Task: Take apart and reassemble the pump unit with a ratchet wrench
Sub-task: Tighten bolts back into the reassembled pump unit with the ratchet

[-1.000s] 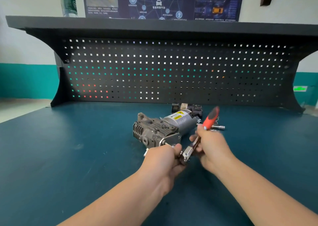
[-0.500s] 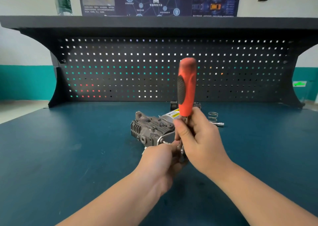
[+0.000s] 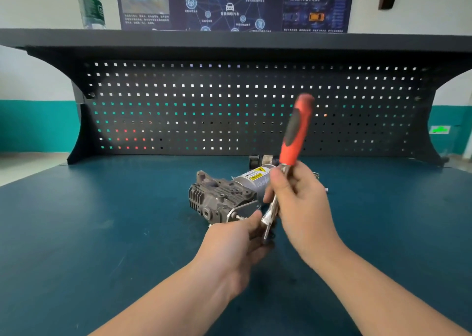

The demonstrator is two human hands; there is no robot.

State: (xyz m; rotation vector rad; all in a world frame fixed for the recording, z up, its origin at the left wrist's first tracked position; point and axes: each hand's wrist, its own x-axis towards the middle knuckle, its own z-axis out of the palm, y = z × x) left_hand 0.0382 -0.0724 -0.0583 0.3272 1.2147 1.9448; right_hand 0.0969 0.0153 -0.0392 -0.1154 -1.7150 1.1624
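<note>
Head: left hand [image 3: 237, 243] hides wrench head.

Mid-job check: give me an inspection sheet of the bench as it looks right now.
Surface: dark blue bench top, black pegboard behind.
Job's things: pump unit lying on its side; ratchet wrench near upright, red handle up, head low at the pump's bracket end.
Clutter: small metal parts behind the pump, too small to tell.
Grippers: right hand grips the wrench shank; left hand at the wrench head, fingers curled, hold unclear.
Cables: nothing seen.
Surroundings: water bottle on the shelf, poster on the wall.
</note>
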